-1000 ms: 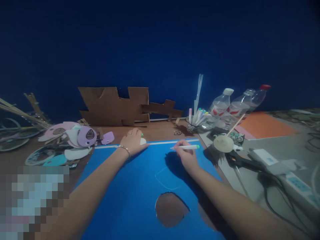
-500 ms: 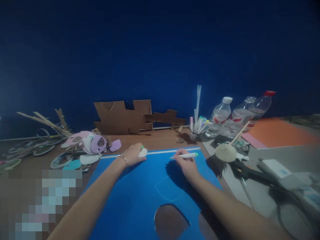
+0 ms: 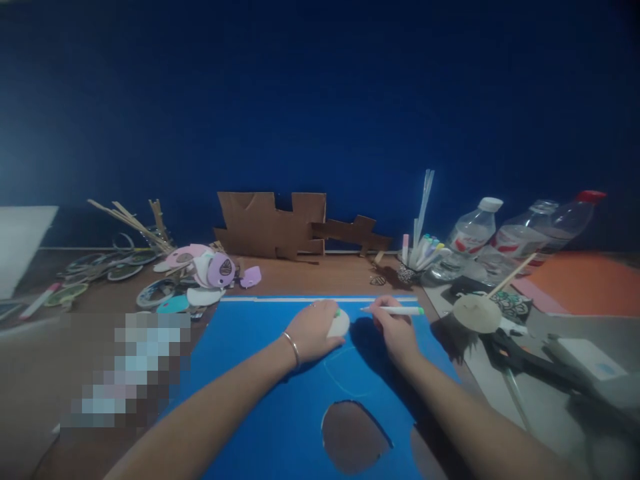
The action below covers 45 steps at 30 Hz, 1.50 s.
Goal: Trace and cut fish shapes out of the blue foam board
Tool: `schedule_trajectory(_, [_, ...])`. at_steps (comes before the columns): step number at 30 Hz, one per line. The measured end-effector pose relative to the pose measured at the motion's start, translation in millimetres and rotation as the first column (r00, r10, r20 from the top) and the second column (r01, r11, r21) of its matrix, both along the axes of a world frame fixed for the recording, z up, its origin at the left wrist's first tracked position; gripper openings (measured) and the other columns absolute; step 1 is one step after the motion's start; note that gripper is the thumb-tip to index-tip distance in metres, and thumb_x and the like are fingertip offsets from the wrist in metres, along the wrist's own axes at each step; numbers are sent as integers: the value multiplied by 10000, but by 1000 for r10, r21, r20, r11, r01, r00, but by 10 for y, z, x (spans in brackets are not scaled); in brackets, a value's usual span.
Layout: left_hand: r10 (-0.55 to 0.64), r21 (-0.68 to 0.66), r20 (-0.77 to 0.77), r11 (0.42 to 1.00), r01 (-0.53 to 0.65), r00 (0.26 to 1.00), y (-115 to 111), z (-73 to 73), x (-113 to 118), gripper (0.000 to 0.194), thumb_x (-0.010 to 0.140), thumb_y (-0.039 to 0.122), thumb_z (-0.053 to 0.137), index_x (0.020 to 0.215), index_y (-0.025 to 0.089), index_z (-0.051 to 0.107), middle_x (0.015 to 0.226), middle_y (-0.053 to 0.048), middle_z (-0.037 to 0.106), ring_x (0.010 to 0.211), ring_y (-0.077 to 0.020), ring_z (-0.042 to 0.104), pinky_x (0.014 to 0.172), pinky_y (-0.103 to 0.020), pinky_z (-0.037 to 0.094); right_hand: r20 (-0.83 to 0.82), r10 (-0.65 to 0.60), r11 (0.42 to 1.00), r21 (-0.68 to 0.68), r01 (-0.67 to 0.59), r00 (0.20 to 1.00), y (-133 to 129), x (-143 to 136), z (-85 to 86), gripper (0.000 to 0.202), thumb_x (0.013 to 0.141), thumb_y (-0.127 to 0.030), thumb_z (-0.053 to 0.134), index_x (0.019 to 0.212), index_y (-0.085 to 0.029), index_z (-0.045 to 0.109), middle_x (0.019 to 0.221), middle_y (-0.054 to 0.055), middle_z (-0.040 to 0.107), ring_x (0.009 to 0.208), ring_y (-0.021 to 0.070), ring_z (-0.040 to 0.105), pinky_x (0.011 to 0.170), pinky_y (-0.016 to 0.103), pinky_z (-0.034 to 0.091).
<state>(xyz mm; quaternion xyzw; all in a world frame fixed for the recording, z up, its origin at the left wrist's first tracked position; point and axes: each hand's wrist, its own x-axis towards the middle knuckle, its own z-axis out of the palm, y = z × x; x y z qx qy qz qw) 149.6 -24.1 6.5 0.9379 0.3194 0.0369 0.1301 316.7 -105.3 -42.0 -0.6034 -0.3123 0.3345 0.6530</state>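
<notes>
A blue sheet (image 3: 270,400) lies on the table with a rounded hole cut in its near part and a faint pale curved line (image 3: 330,380) drawn above that hole. My left hand (image 3: 313,328), with a bracelet on its wrist, lies over a white rounded cutout (image 3: 340,325) and grips it against the sheet. Something small and green shows by its fingertips, too little to name. In my right hand (image 3: 393,327) is a white marker with a green end (image 3: 405,311); its tip points left, close to the cutout. I cannot tell whether the tip touches the sheet.
Brown cardboard pieces (image 3: 273,223) lean on the blue wall. Purple and pink paper cutouts (image 3: 220,270) and wooden sticks (image 3: 133,223) are at left. A cup of markers (image 3: 410,272), plastic bottles (image 3: 473,230), a stick with a pale disc (image 3: 477,313) and a black-handled tool (image 3: 530,360) occupy the right.
My left hand has moved right and a little nearer to me over the blue sheet, carrying the white cutout toward the marker. The view has swung left; my right hand keeps its hold.
</notes>
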Motion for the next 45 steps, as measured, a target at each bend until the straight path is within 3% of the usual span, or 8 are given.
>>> schedule_trajectory(7, [-38,-54,96,998,44,995,-81,-213,-30,666,635,528,691,1177,208,470,1144,-117,568,1028,-297,532,867,-412,415,-13,3,1000,8,-3,1000,13,9,9,164,704,-362,605,669,-253,487,477,-59,420,450,145,382,442,273,273])
schedule_trajectory(16, [-53,-257,86,964,74,995,37,-130,-39,809,519,559,745,1202,214,483,1097,-100,581,986,-296,544,797,-381,447,-86,-14,999,42,18,996,14,18,50,149,708,-305,604,631,-257,486,474,-59,407,456,133,349,445,272,240])
schedule_trajectory(23, [-12,-391,153,918,72,988,146,-59,-117,514,737,339,566,1221,226,435,1217,-92,518,1086,-263,491,865,-378,420,-86,-9,999,47,13,996,26,46,-5,123,717,-275,601,654,-257,497,469,-62,410,448,130,342,441,274,229])
schedule_trajectory(28, [-190,-257,34,947,193,981,244,-38,-150,467,596,326,669,1014,190,511,1143,-93,524,1050,-284,472,894,-410,388,-88,-8,999,52,12,996,38,60,-33,131,733,-301,593,664,-258,491,478,-63,421,446,128,342,440,272,230])
schedule_trajectory(33, [-64,-299,92,950,89,994,219,-140,-95,534,712,360,611,1204,219,458,1198,-97,527,1088,-270,483,906,-405,394,-96,-31,998,52,36,995,48,50,2,143,711,-306,602,652,-254,482,470,-66,411,432,125,342,434,273,223])
schedule_trajectory(36, [-80,-293,182,947,132,980,177,-186,-75,696,700,426,646,1309,223,377,1348,-107,432,1201,-286,415,969,-421,363,-143,-40,997,59,49,989,53,47,24,143,692,-296,615,644,-254,486,454,-68,402,423,123,335,430,276,213])
schedule_trajectory(40, [-84,-200,188,972,123,978,183,-203,-83,687,698,460,643,1287,199,405,1318,-122,459,1203,-298,411,993,-448,340,-241,-65,990,105,93,968,66,72,26,143,681,-277,620,658,-251,481,440,-73,381,416,116,322,422,270,197])
schedule_trajectory(45, [-61,-237,136,967,92,989,236,-232,-61,588,705,464,644,1217,235,470,1239,-93,524,1153,-295,448,956,-443,367,-322,-123,978,122,170,939,101,137,7,181,679,-308,613,662,-230,450,432,-77,371,399,99,325,400,255,223])
